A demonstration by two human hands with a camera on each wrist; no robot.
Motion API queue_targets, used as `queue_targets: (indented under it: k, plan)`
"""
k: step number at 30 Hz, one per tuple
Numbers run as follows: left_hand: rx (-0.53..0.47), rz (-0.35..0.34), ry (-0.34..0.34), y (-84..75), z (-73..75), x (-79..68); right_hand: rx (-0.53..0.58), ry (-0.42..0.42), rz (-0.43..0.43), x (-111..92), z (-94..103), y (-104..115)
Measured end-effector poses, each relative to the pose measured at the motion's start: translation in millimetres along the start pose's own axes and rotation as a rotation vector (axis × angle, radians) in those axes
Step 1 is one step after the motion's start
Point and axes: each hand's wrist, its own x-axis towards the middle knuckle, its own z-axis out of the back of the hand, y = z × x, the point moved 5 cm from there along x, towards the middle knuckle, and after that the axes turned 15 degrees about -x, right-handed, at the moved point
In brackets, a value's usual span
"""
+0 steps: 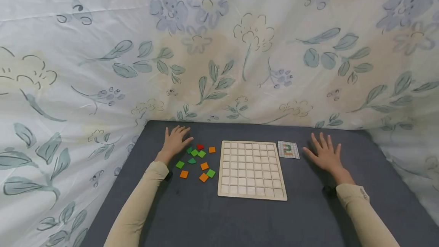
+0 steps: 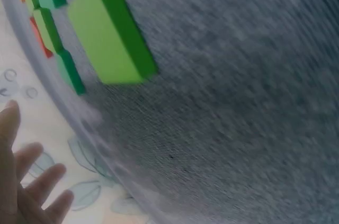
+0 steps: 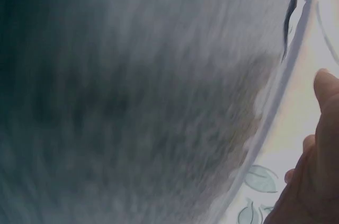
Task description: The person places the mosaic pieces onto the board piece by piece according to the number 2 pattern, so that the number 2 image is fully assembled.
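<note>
My left hand (image 1: 174, 143) is at the table's far left with its fingers spread and nothing in it. Just right of it lie several small flat tiles: a red piece (image 1: 200, 146), an orange square (image 1: 212, 149), a light green square (image 1: 180, 164) and a darker green rounded piece (image 1: 192, 161) among them. In the left wrist view a light green tile (image 2: 108, 33) is nearest. A pale wooden grid board (image 1: 252, 196) lies mid-table, its cells bare. My right hand (image 1: 326, 154), fingers spread and holding nothing, is right of a small printed pattern card (image 1: 288, 149).
A dark grey cloth (image 1: 202, 220) covers the table. Behind it and at both sides hangs a white curtain (image 1: 219, 87) with flowers and leaves. The card lies close to the board's upper right corner.
</note>
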Motion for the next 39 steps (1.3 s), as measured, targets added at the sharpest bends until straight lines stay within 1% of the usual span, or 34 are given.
queue_targets:
  k: [5,12,19,23,31,35,39]
  plan:
    - [0.002,-0.038,0.029,-9.3,-4.5,-0.6,0.012,0.043,0.013,-4.2,-5.2,8.0]
    - [0.001,-0.08,0.086,-22.4,-11.3,-3.0,0.026,0.076,0.034,-8.8,-7.9,18.0]
    - [-0.021,-0.086,0.125,-30.6,-19.4,-4.0,0.052,0.095,0.073,-15.2,-5.7,30.1]
    - [-0.011,-0.1,0.144,-34.5,-25.1,-3.5,0.086,0.089,0.096,-19.8,-4.3,37.5]
    - [0.012,-0.118,0.147,-41.7,-32.0,-0.2,0.132,0.101,0.158,-28.9,-4.5,53.9]
    - [0.006,-0.128,0.156,-45.6,-35.1,0.5,0.15,0.101,0.186,-33.5,-4.0,61.7]
    - [0.0,-0.128,0.18,-48.7,-38.0,1.1,0.174,0.114,0.21,-37.9,-2.8,68.5]
